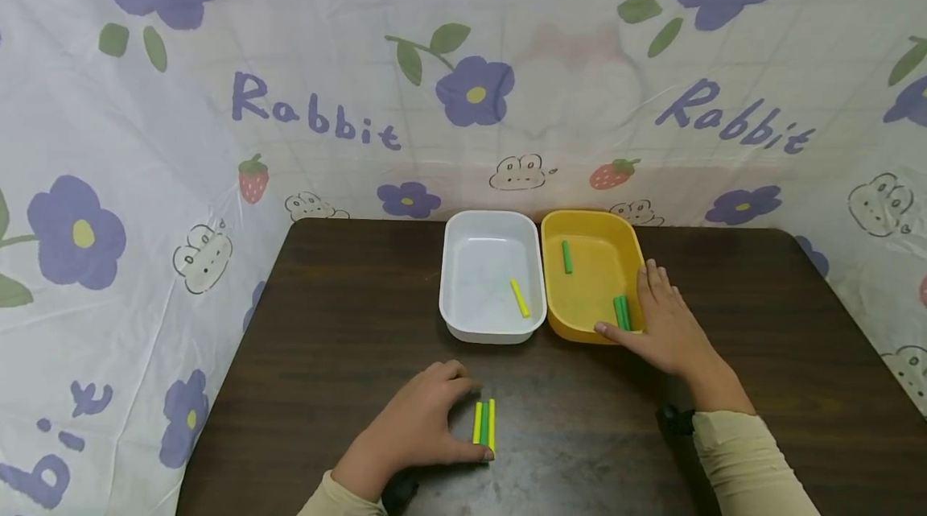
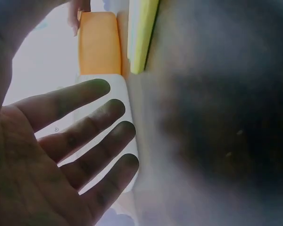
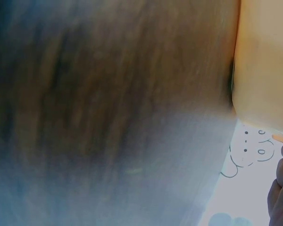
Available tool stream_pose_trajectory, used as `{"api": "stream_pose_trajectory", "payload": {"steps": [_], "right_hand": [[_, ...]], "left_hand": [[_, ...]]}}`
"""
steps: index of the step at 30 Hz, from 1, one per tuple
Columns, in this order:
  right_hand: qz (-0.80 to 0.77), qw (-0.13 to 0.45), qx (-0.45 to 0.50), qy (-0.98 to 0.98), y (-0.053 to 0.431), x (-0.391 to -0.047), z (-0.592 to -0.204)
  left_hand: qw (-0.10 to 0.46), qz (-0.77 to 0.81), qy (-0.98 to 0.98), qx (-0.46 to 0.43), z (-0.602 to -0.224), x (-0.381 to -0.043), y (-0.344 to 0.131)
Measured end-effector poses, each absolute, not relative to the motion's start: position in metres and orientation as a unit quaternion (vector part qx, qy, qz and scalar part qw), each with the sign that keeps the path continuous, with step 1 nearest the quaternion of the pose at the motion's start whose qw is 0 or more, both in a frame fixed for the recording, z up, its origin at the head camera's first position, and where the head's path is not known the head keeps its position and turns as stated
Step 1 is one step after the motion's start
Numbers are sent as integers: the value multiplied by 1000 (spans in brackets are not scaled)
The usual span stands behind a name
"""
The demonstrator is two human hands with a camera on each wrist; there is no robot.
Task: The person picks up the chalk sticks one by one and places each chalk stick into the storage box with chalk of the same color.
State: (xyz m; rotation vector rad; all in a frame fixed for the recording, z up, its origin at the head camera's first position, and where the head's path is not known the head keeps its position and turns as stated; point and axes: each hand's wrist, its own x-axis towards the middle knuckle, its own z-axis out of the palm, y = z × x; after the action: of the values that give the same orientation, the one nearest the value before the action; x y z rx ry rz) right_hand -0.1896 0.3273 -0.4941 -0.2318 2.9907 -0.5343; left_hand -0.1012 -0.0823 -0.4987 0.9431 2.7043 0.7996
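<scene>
On the table's near side lie two yellow sticks (image 1: 492, 419) with a green stick (image 1: 484, 419) between them, side by side. My left hand (image 1: 420, 419) is around their left side, fingers spread, its thumb by their near end; whether it touches them I cannot tell. The left wrist view shows its fingers (image 2: 85, 136) apart from the yellow stick (image 2: 144, 37). My right hand (image 1: 673, 331) rests at the near right corner of a yellow bin (image 1: 587, 291), fingers extended along the side, thumb at the front rim. Inside are a lone green stick (image 1: 567, 257) and a green pair (image 1: 621, 312).
A white bin (image 1: 478, 274) stands left of the yellow one, very close to it, with one yellow stick (image 1: 520, 298) inside. Both bins are near the far edge of the dark wooden table (image 1: 326, 323). A patterned cloth (image 1: 326, 33) hangs behind the table.
</scene>
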Motion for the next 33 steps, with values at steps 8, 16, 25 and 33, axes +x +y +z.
{"api": "stream_pose_trajectory", "payload": {"steps": [8,16,25,33], "right_hand": [[-179,42,-75,980,326,-190,-493],[-179,42,-74,980,326,-190,-494],[-182,47,-72,979,325,-188,-493],[-182,46,-71,980,325,-188,-494]], "left_hand": [[107,266,905,313,-505,-101,-82],[115,258,906,315,-507,-99,-81],[109,241,911,315,-514,-100,-77],[103,227,914,320,-510,-98,-75]]}}
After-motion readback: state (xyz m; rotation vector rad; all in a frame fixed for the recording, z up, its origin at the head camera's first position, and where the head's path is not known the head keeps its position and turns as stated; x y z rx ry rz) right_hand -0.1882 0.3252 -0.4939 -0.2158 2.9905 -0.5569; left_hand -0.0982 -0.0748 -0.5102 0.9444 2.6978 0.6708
